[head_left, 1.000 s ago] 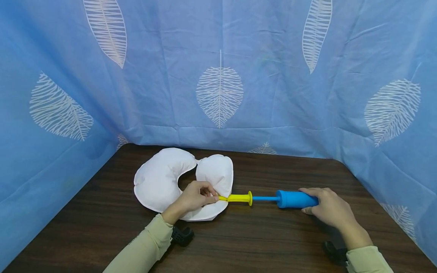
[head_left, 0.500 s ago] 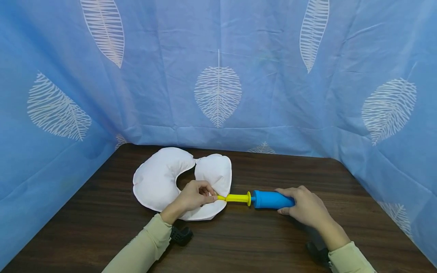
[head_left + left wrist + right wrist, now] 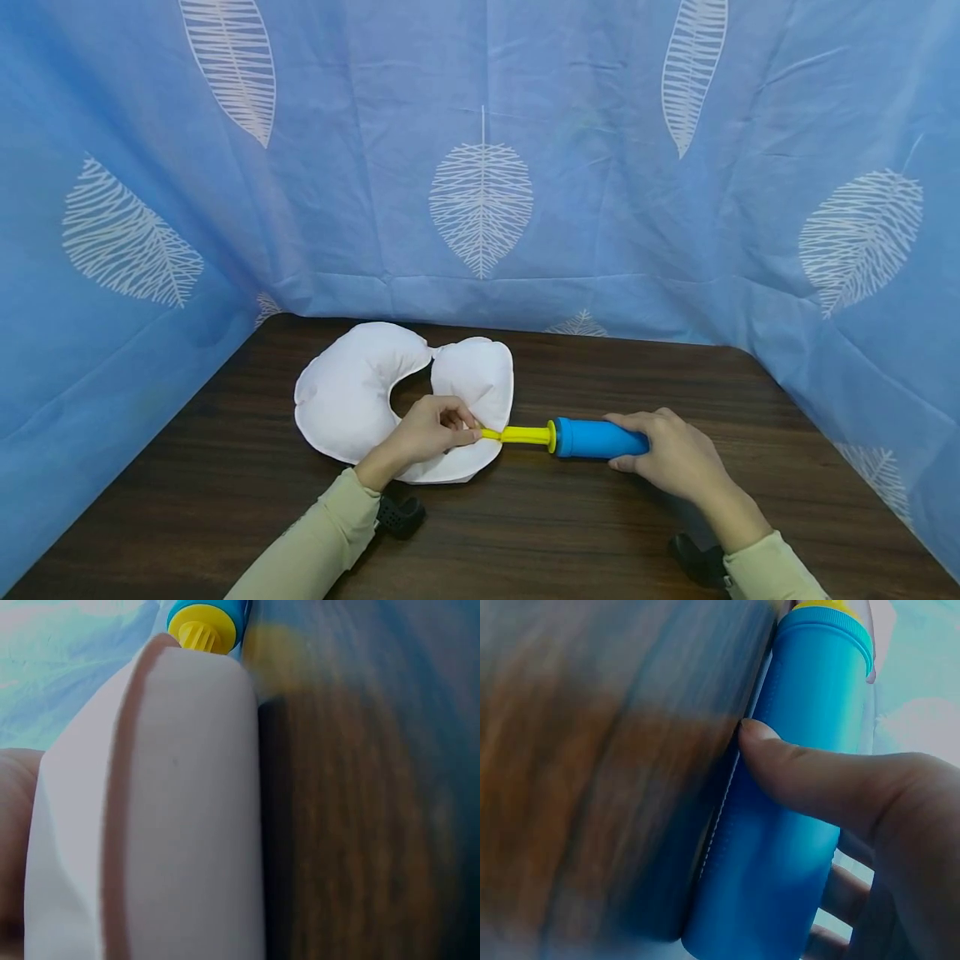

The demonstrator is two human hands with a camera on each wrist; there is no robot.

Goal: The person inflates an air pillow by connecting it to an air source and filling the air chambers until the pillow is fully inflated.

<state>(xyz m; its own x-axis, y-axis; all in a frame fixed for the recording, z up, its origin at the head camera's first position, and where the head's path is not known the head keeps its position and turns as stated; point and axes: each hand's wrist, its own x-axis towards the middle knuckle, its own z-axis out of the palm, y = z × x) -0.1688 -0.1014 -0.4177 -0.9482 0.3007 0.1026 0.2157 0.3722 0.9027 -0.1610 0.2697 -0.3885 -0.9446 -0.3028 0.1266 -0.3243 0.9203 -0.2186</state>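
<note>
A puffed-up white neck pillow (image 3: 341, 392) lies on the table, curving round toward its near right end. My left hand (image 3: 423, 433) rests over that end and pinches the yellow nozzle (image 3: 490, 434) of a hand pump at the pillow's edge. From there the pump's yellow front part (image 3: 525, 435) points right to its blue barrel (image 3: 592, 438). My right hand (image 3: 678, 458) grips the barrel, and in the right wrist view the thumb (image 3: 802, 772) lies across the blue barrel (image 3: 780, 847). The white pillow (image 3: 187, 802) fills much of the left wrist view, with part of my hand at its left edge.
The dark wooden table (image 3: 570, 533) carries the pillow and pump. A blue curtain (image 3: 600, 208) with white leaf prints hangs behind and along both sides. Black wrist devices (image 3: 401, 517) sit under both forearms.
My right hand has slid the blue barrel left, so the blue rod seen earlier is now inside it and the barrel meets the yellow flange. The left hand and pillow have stayed put.
</note>
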